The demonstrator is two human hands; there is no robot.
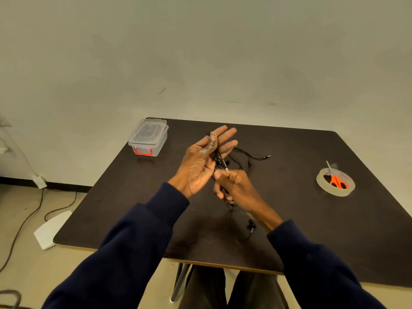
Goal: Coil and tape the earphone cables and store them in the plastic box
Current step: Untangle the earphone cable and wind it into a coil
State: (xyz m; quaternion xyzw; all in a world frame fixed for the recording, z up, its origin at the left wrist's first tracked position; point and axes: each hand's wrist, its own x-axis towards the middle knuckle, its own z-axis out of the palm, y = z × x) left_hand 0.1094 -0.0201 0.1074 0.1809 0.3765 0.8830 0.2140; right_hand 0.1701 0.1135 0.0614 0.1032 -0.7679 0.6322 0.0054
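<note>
Black earphone cable (217, 156) mid-coil: loops lie over left hand (200, 166), fingers straight, clear tape strip (211, 141) stuck by thumb. Right hand (234, 186) pinches plug end. Next, prob.: finish wrap, press tape round. Clear plastic box (148, 138) far left on dark table (312, 219), lid on, needs opening. Second black cable (252, 156) waits behind; tape roll (321, 181) w/ orange scissors (336, 178) at right.

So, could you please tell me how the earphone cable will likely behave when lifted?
Probably floppy: the cable droops in loops from the left hand. Likely light and tangle-prone, since strands sprawl across the table.
</note>
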